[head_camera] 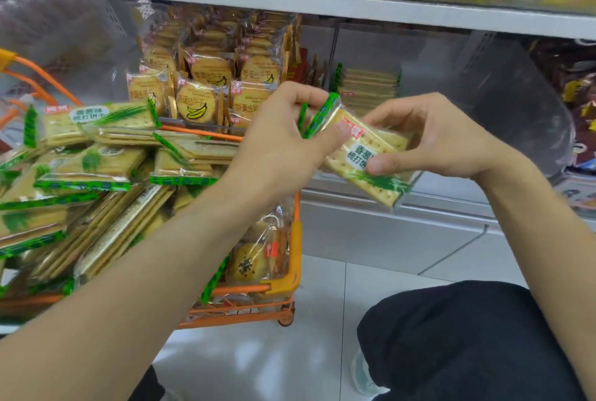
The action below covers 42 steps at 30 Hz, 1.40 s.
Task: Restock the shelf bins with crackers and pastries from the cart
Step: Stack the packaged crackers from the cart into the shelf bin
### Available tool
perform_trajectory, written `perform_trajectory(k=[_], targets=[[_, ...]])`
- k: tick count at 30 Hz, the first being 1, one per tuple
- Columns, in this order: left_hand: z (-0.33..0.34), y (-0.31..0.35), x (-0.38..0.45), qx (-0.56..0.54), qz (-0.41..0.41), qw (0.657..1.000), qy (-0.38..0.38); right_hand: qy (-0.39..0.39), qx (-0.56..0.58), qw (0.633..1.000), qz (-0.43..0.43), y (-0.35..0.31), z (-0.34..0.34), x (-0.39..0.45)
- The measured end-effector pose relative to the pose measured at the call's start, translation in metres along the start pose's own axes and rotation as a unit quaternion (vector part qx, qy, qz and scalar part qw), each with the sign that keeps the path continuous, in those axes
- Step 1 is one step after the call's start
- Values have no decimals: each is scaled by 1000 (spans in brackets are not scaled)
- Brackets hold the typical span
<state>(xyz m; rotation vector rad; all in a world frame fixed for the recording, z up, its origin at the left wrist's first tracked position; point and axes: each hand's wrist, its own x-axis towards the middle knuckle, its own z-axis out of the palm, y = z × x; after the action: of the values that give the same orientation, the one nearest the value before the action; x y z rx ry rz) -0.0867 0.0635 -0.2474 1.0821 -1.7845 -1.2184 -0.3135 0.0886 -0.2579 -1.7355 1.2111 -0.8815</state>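
Both the left hand [283,129] and right hand [429,139] grip a cracker pack [364,155], seemingly several, before the open bin [451,84].

Bright, even store lighting, soft shadows; wide-angle warp bends the frame edges, and the upper left's pretty blurry.

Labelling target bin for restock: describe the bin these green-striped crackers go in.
Under the white shelf, right of the banana biscuits, stands a clear bin. It holds a short stack of green-edged crackers at its back, matching the pack both hands hold.
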Motion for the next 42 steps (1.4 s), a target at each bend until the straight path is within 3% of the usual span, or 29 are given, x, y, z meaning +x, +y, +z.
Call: perform_trajectory(k=[4,8,13,17,20,25,30,33,38,42], targets=[[19,4,32,158,48,986,10,102,-72,992,3,5,-30,-4],[28,-5,75,207,-12,977,56,170,-230,958,35,28,-56,17],[44,-27,113,272,-60,958,67,95,-381,905,160,71,-43,65],[53,-36,124,299,-87,949,45,104,-398,888,205,100,-21,84],[55,-46,125,358,-62,931,34,134,-450,858,209,107,-20,90],[55,-49,127,374,-53,925,36,41,-410,880,238,123,-22,102],[53,-50,128,375,-52,925,27,-5,-457,836,305,111,-5,112],[52,-43,127,392,-73,917,9,12,-438,833,338,105,0,113],[42,-23,115,446,-65,893,-21,28,-442,839,316,92,-3,107],[14,-3,92,468,-8,883,-21,99,-454,851,247,69,6,104]])
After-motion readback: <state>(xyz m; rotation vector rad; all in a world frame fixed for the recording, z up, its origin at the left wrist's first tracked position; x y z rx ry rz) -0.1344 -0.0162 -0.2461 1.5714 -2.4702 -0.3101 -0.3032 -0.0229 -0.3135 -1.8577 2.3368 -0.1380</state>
